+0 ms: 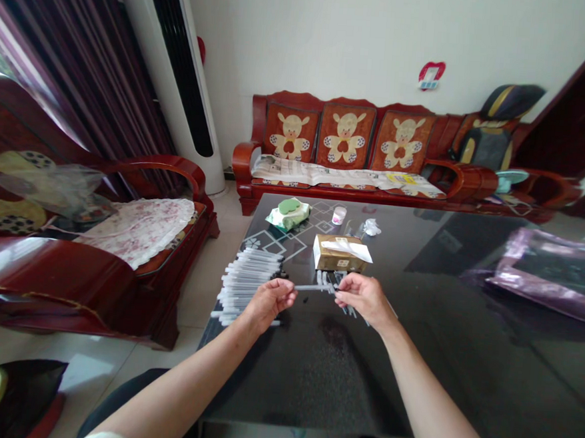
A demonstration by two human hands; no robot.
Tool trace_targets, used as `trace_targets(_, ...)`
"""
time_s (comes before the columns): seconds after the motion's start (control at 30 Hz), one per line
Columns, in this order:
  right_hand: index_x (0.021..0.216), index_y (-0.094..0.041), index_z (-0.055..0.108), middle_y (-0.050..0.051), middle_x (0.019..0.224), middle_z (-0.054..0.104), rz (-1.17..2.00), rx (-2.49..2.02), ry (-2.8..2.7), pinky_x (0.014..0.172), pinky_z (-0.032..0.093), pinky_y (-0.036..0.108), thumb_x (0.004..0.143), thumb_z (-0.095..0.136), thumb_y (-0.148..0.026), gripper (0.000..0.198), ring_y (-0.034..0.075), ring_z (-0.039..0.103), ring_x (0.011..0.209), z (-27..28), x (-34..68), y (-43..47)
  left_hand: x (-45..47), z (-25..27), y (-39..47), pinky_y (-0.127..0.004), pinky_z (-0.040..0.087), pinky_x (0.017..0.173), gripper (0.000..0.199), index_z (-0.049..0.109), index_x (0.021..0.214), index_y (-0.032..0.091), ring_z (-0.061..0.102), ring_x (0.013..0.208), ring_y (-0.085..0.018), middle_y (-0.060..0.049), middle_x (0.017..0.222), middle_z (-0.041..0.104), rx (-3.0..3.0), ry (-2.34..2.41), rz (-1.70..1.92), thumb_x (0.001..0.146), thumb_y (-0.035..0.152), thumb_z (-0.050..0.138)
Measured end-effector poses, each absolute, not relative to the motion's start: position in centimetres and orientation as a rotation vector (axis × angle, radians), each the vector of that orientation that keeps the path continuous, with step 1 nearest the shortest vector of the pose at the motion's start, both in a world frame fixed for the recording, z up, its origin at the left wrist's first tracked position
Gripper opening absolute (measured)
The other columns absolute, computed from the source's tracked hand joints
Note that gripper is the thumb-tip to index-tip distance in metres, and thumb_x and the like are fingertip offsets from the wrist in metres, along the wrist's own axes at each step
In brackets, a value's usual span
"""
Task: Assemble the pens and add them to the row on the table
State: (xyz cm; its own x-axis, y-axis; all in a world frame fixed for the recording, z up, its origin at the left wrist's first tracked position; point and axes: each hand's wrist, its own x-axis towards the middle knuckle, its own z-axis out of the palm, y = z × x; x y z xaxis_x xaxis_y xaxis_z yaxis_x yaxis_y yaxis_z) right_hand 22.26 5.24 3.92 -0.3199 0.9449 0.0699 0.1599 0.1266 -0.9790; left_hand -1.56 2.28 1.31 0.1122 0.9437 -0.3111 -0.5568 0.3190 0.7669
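My left hand (272, 302) pinches one end of a thin translucent plastic tube (312, 288), held level above the dark table. At the tube's other end, the fingertips of my right hand (364, 300) are closed around a small dark tip; its exact kind is too small to make out. Beside and behind my left hand lies a stacked pile of similar whitish tubes (248, 276), dark at their right ends. A few more loose tubes (324, 276) lie by the right hand, partly hidden by it.
A gold tissue box (337, 254) stands just beyond my hands on the black table (443, 363). Farther back are a green wipes pack (289, 215), a small pink-white cup (339, 215) and crumpled paper (371, 227). Purple plastic packaging (523, 275) lies at right.
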Motion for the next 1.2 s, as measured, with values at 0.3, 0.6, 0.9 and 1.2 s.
trace_targets(0.3, 0.075, -0.017, 0.055, 0.001, 0.063, 0.064, 1.276, -1.103, -1.651, 0.056, 0.054, 0.029, 0.065, 0.072, -0.034, 0.026, 0.017, 0.065, 0.058, 3.9, 22.0, 4.9, -1.3, 1.2, 2.1, -0.015, 0.051, 0.053, 0.009, 0.062, 0.073, 0.01, 0.06, 0.053, -0.008, -0.005, 0.063, 0.064, 0.569, 0.887, 1.154, 0.073, 0.015, 0.069)
trace_targets(0.6, 0.073, -0.016, 0.055, 0.001, 0.062, 0.063, 1.286, -1.098, -1.681, 0.054, 0.052, 0.028, 0.066, 0.071, -0.028, 0.021, 0.016, 0.064, 0.057, 4.6, 21.9, 4.7, -1.4, 1.0, 2.0, -0.016, 0.051, 0.054, 0.008, 0.062, 0.073, 0.009, 0.059, 0.055, -0.008, -0.006, 0.063, 0.064, 0.582, 0.897, 1.158, 0.073, 0.015, 0.067)
trace_targets(0.9, 0.073, -0.016, 0.055, 0.001, 0.061, 0.064, 1.277, -1.117, -1.697, 0.053, 0.052, 0.026, 0.066, 0.07, -0.027, 0.02, 0.016, 0.064, 0.056, 4.9, 21.9, 4.6, -1.4, 1.0, 2.1, -0.016, 0.05, 0.053, 0.008, 0.062, 0.073, 0.009, 0.058, 0.054, -0.008, -0.006, 0.062, 0.063, 0.585, 0.9, 1.163, 0.073, 0.015, 0.067)
trace_targets(1.2, 0.072, -0.015, 0.056, 0.001, 0.059, 0.064, 1.285, -1.095, -1.697, 0.052, 0.05, 0.025, 0.066, 0.068, -0.02, 0.014, 0.015, 0.063, 0.054, 5.0, 21.8, 4.4, -1.4, 0.5, 2.2, -0.017, 0.05, 0.054, 0.015, 0.062, 0.073, 0.009, 0.058, 0.054, -0.008, -0.005, 0.062, 0.063, 0.623, 0.889, 1.168, 0.069, 0.02, 0.072)
